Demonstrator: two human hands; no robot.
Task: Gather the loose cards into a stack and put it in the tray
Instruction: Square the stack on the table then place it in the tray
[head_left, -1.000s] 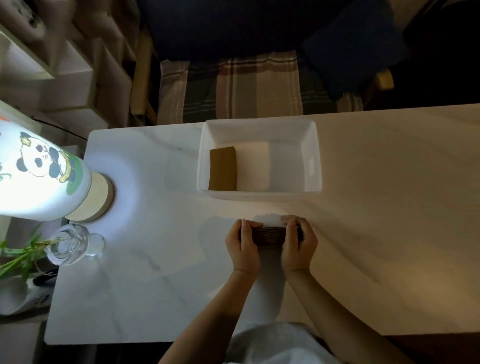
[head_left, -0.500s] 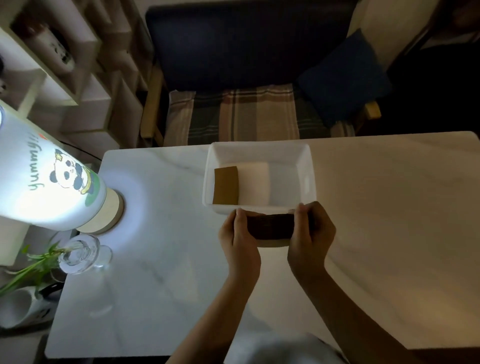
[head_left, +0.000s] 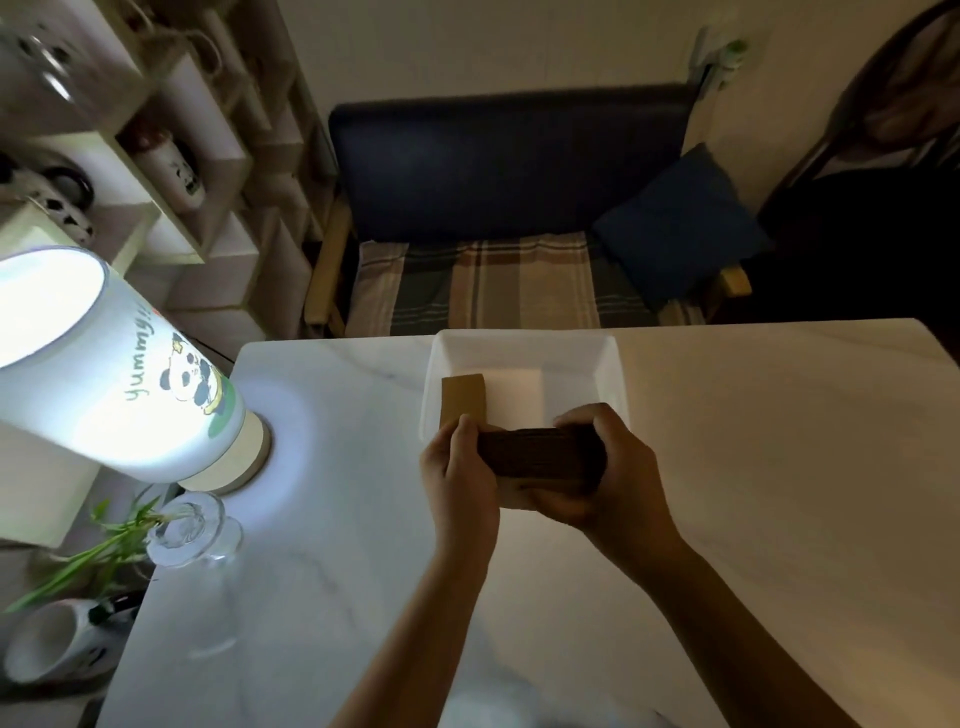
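At frame centre the stiff, slippery-edged card stack (head_left: 543, 451) is pinched endwise by left hand (head_left: 457, 470) and right hand (head_left: 610, 475) over the white tray (head_left: 524, 348).

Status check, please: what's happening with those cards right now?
Left hand, right hand clamp card stack. Stack over tray's near edge. Brown pile already inside, left.

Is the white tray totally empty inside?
No, a brown card already lies in the left part of the tray.

Stack (head_left: 543, 451) above tray (head_left: 613, 364) — lamp (head_left: 104, 374) left
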